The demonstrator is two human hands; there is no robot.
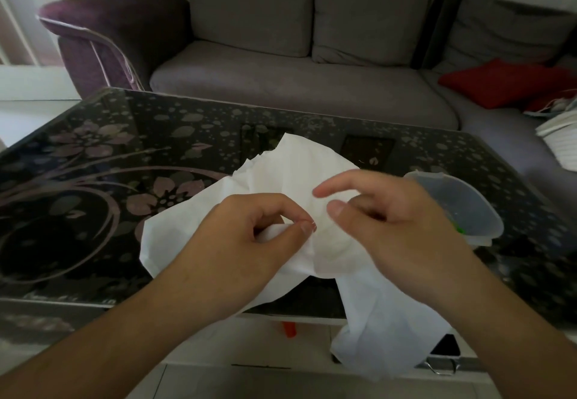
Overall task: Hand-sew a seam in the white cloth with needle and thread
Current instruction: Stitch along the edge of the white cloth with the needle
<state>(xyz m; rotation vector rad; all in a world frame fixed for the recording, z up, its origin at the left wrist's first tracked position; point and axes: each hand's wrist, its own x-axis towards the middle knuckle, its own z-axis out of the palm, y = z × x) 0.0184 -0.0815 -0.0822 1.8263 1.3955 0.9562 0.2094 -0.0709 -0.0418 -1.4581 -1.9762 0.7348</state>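
The white cloth (299,173) lies crumpled on the dark glass table and hangs over its near edge. My left hand (249,236) pinches a fold of the cloth between thumb and forefinger, and a thin needle (307,220) shows at those fingertips. My right hand (390,220) hovers just to the right of that spot, with forefinger and thumb apart and nothing visibly held. The thread is too fine to make out.
A translucent plastic tub (459,208) stands on the table (93,180) right of my right hand. Behind the table is a grey sofa (281,76) with a red cushion (499,83). An orange object (288,328) lies below the table's near edge.
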